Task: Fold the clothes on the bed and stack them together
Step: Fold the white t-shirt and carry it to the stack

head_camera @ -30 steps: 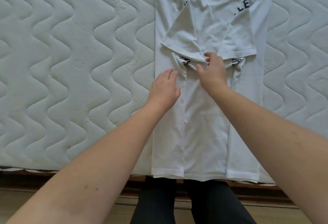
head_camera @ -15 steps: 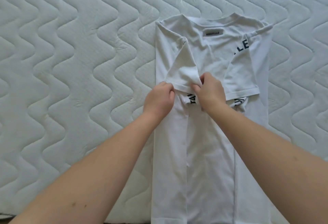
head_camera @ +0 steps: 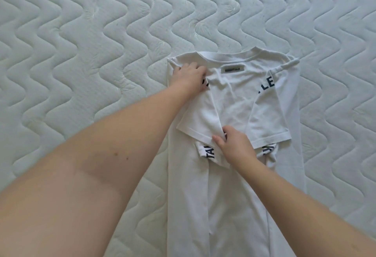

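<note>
Two hands work on one white T-shirt (head_camera: 230,185), which lies on the quilted mattress (head_camera: 81,53) with both sides folded inward and its collar away from you. Your left hand (head_camera: 190,77) rests flat near the left shoulder, fingers roughly straight, pressing the cloth down. Your right hand (head_camera: 234,144) pinches the hem corner of the left sleeve (head_camera: 200,122) between thumb and fingers. The right sleeve (head_camera: 266,120) lies flat.
</note>
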### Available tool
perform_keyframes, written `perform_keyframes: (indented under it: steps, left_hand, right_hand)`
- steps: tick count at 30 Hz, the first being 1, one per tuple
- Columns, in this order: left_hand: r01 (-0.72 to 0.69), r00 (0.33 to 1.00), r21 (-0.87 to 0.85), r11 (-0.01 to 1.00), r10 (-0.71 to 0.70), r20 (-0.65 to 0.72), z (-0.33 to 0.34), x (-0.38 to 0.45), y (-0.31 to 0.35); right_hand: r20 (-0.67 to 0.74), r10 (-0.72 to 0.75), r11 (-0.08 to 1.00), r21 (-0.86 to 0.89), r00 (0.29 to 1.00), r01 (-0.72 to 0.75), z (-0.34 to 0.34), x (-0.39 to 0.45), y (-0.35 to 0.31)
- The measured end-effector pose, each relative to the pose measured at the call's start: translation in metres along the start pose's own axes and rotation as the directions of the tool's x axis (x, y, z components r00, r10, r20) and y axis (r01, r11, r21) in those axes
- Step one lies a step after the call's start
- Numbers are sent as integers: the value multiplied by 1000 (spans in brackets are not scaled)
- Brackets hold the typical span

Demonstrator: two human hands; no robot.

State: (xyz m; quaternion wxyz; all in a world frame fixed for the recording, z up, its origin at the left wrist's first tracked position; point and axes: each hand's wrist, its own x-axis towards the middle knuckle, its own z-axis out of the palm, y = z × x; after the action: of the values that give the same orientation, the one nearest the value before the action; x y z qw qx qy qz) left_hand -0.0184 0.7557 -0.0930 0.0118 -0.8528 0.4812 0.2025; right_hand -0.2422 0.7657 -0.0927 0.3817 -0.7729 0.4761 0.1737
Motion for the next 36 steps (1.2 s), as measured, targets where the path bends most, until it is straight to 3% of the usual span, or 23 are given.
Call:
perform_keyframes:
  steps: [3,7,10,13,16,19,24,29,33,36]
  left_hand:
    - [6,1000,63,998,-7,8,-6,14,0]
    - [-48,991,-87,995,37,-126,-9,20,-4]
    - [95,964,-236,967,-148,-220,-18,33,-13]
    - [336,933,-294,895,-360,-27,-27,53,-30]
    - [293,955,-276,916,-267,129,-35,64,-41]
    - [202,979,-373,906,-196,53,-36,70,-41]
    - [168,968,-382,909,-226,-113,-25,74,-42]
    - [236,952,-398,886,-293,-89,-17,68,-54]
    - [354,913,-503,788,-407,6,-19,51,-77]
    - [384,885,-639,667,-463,48,-17,38,-84]
  right_hand:
    - [-51,-11,1000,-24,999,9,-9,4,1]
    - [-170,-102,990,75,980,116,-47,22,0]
    - [-271,-180,971,106,946,215,-85,52,3]
    - [-402,-242,952,78,883,296,-118,96,9]
    - [-418,-250,967,-70,873,243,-147,138,5]
    - [-360,-177,971,-215,916,103,-166,171,-4]
    - [-345,-74,968,-249,936,-15,-175,200,-10]
    - [-429,-58,996,-91,902,21,-175,203,-2]
    - [-526,-143,974,-226,839,24,-162,194,-4]
    - [-533,-325,945,-214,782,246,-136,178,-27]
